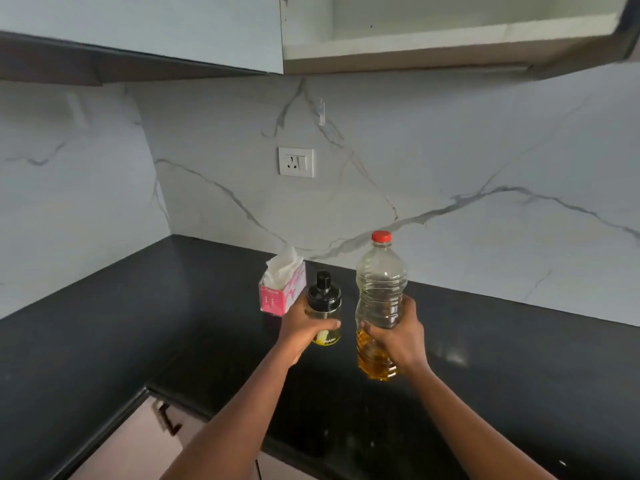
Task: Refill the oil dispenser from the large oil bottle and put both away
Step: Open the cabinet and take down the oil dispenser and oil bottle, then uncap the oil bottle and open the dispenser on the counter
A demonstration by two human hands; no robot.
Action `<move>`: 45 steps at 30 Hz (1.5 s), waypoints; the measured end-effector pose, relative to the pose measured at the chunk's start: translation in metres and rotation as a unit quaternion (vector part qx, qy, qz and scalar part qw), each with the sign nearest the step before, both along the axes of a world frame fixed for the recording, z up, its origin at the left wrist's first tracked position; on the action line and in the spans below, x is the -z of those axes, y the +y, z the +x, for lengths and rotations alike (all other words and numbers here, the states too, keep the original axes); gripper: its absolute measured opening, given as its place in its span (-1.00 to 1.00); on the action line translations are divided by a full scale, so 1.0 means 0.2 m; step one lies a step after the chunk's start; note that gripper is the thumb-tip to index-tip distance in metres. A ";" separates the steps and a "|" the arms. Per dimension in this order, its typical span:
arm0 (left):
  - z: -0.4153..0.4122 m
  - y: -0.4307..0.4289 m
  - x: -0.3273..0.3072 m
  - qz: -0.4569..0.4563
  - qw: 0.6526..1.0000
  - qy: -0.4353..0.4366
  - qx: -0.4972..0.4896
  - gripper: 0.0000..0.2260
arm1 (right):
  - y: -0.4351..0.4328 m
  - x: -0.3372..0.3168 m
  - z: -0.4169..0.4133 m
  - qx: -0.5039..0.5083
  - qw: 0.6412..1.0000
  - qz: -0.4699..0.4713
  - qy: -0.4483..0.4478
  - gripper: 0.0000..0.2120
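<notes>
My left hand (pixel 300 326) grips a small glass oil dispenser (pixel 325 299) with a black lid and a little yellow oil at its bottom. My right hand (pixel 398 336) holds the large clear oil bottle (pixel 381 271) around its middle; it has a red cap on and golden oil in its lower third. Both are upright, side by side, above the black countertop (pixel 138 323). My fingers hide part of each container.
A pink tissue box (pixel 281 289) stands on the counter just behind the dispenser. A wall socket (pixel 296 162) sits on the marble backsplash. An upper cabinet (pixel 450 32) at the top right is open, its shelf bare. Drawers with a dark handle (pixel 168 419) lie below left.
</notes>
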State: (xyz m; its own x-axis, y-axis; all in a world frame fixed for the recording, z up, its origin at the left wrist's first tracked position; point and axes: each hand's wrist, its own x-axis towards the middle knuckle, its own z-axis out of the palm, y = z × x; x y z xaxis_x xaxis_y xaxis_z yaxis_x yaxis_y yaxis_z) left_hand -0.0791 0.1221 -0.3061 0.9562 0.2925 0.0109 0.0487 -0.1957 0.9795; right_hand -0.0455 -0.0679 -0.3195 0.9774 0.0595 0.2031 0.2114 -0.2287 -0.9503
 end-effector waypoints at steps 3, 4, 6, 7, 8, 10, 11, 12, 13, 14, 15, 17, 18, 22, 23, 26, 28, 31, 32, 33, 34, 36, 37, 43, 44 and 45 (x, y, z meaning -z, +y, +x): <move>0.07 0.02 0.12 0.006 0.999 0.036 -0.021 -0.52 | 0.03 0.09 0.10 -0.008 1.000 0.002 0.019 -0.20; 0.09 0.03 0.16 0.008 0.998 0.050 -0.030 -0.49 | 0.05 0.12 0.13 -0.012 1.000 0.005 0.026 -0.20; 0.12 0.06 0.23 0.007 0.997 0.068 -0.043 -0.43 | 0.08 0.17 0.17 -0.017 0.999 0.009 0.038 -0.20; 0.14 0.07 0.27 0.003 0.996 0.074 -0.049 -0.41 | 0.10 0.20 0.20 -0.020 0.999 0.008 0.043 -0.20; 0.17 0.08 0.30 -0.003 0.995 0.077 -0.056 -0.40 | 0.12 0.22 0.22 -0.022 0.999 0.006 0.047 -0.20; 0.21 0.11 0.36 -0.014 0.994 0.084 -0.064 -0.43 | 0.16 0.27 0.26 -0.023 0.998 0.007 0.054 -0.20; 0.23 0.11 0.39 -0.020 0.994 0.087 -0.066 -0.43 | 0.18 0.29 0.28 -0.021 0.998 0.007 0.057 -0.20; 0.26 0.13 0.42 -0.025 0.993 0.090 -0.067 -0.43 | 0.20 0.31 0.30 -0.017 0.998 0.007 0.059 -0.20; 0.29 0.14 0.45 -0.026 0.993 0.093 -0.067 -0.43 | 0.23 0.33 0.32 -0.013 0.998 0.007 0.059 -0.21; 0.31 0.15 0.47 -0.027 0.993 0.094 -0.065 -0.43 | 0.25 0.35 0.34 -0.008 0.998 0.007 0.058 -0.21; 0.34 0.17 0.50 -0.029 0.993 0.095 -0.063 -0.43 | 0.26 0.36 0.36 -0.004 0.998 0.006 0.057 -0.21; 0.39 0.20 0.53 -0.034 0.993 0.092 -0.066 -0.42 | 0.29 0.38 0.41 0.003 0.998 0.006 0.056 -0.21; 0.42 0.22 0.54 -0.038 0.993 0.089 -0.069 -0.41 | 0.30 0.39 0.43 0.008 0.998 0.005 0.054 -0.21; 0.50 0.27 0.58 -0.033 0.994 0.085 -0.068 -0.37 | 0.33 0.41 0.52 0.031 0.998 0.007 0.054 -0.22; 0.52 0.29 0.58 -0.032 0.994 0.084 -0.067 -0.38 | 0.34 0.42 0.53 0.036 0.998 0.007 0.054 -0.22; 0.57 0.31 0.60 -0.043 0.994 0.078 -0.060 -0.40 | 0.35 0.45 0.57 0.045 0.997 0.008 0.060 -0.21; 0.60 0.33 0.61 -0.047 0.995 0.077 -0.052 -0.37 | 0.36 0.46 0.59 0.050 0.997 0.010 0.062 -0.21; 0.63 0.34 0.63 -0.050 0.995 0.076 -0.036 -0.35 | 0.36 0.46 0.62 0.044 0.997 0.011 0.065 -0.21; 0.64 0.34 0.63 -0.053 0.995 0.077 -0.033 -0.34 | 0.36 0.46 0.62 0.041 0.997 0.012 0.068 -0.19; 0.64 0.35 0.64 -0.056 0.995 0.079 -0.030 -0.34 | 0.36 0.46 0.62 0.038 0.997 0.012 0.070 -0.18; 0.65 0.35 0.64 -0.060 0.995 0.080 -0.024 -0.33 | 0.36 0.45 0.62 0.035 0.997 0.012 0.072 -0.17; 0.65 0.35 0.64 -0.066 0.995 0.078 -0.011 -0.33 | 0.36 0.45 0.62 0.030 0.997 0.011 0.072 -0.16; 0.64 0.35 0.63 -0.067 0.995 0.077 -0.004 -0.31 | 0.35 0.45 0.62 0.026 0.997 0.011 0.073 -0.15; 0.59 0.31 0.56 -0.077 0.997 0.013 -0.024 -0.02 | 0.34 0.40 0.58 -0.006 0.996 0.038 0.083 -0.05; 0.57 0.30 0.54 -0.030 0.998 -0.027 -0.054 0.02 | 0.33 0.37 0.57 -0.010 0.996 0.046 0.080 -0.03; 0.55 0.29 0.51 0.034 0.993 -0.079 -0.082 0.04 | 0.33 0.34 0.56 -0.015 0.996 0.053 0.073 -0.03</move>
